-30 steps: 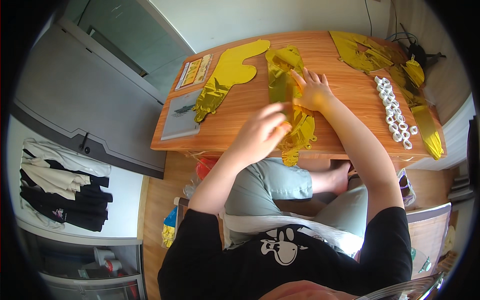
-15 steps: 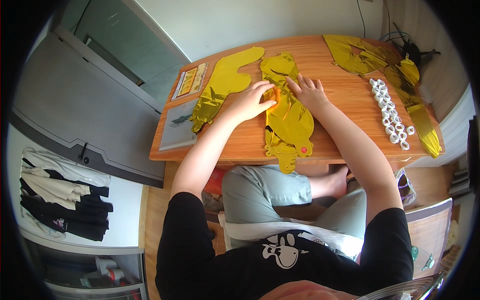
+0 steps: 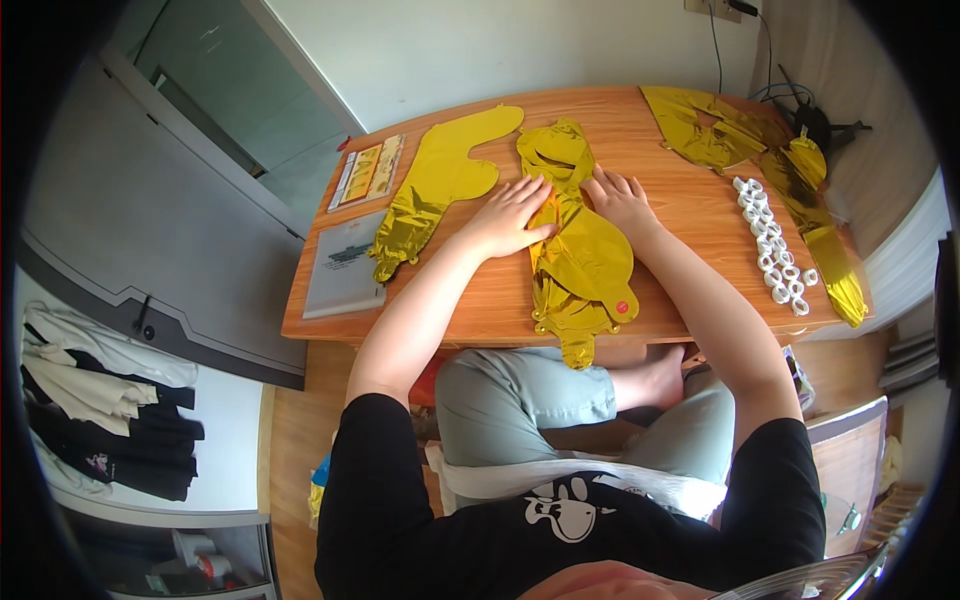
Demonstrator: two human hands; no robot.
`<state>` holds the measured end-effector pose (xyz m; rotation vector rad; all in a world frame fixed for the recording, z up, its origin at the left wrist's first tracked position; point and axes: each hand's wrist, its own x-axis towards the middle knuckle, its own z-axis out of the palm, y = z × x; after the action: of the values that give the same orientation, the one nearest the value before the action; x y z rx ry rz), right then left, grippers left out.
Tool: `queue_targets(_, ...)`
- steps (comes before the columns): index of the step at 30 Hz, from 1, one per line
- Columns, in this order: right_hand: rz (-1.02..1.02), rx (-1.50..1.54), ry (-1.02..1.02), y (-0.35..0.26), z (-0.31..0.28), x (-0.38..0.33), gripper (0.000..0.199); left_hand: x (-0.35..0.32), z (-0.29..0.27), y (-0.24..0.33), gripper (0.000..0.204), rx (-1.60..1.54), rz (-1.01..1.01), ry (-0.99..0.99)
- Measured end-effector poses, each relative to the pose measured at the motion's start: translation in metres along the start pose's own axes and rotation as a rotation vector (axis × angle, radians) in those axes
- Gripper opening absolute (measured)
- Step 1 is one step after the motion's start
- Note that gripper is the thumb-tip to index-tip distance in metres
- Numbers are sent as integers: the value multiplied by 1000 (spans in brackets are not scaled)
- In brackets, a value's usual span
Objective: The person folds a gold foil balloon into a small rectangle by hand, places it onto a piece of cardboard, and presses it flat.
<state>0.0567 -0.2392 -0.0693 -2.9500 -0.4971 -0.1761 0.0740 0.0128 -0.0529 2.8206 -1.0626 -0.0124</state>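
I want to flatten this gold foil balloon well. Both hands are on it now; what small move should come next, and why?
Probably slide both palms down toward the table's near edge. The left hand and right hand press flat on the upper part of the gold foil balloon, while its lower part near the table edge looks wrinkled and overhangs a little, so smoothing downward seems sensible.
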Motion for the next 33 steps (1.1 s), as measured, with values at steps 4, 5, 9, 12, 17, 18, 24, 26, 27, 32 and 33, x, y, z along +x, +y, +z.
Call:
queue_targets(4,-36,43,45,3,2,-1,59,0,4,-4,87,9,11,29)
queue_targets(5,-52,62,40,4,2,-3,59,1,5,-4,86,14,5,25)
queue_targets(9,-146,57,25,12,-8,-4,58,1,8,-9,85,37,31,66)
queue_targets(12,-119,121,42,9,-9,-3,54,-1,9,-9,85,43,25,75)
queue_targets(17,-180,133,60,29,-7,5,42,2,0,3,92,-8,18,70)
queue_targets(18,-59,270,78,26,-8,7,39,0,-1,3,94,-45,19,67)
queue_targets(24,-69,297,-14,10,-32,0,43,-4,-2,-2,96,-33,15,60)
queue_targets(26,-73,275,-25,8,-35,0,42,-4,2,-5,96,-38,28,68)
queue_targets(27,-75,250,-30,11,-33,0,41,-2,3,-5,97,-41,45,81)
queue_targets(32,-79,252,15,14,-27,1,45,1,5,-6,98,-32,51,57)
queue_targets(33,-73,254,2,14,-27,1,45,0,2,-4,99,-35,54,50)
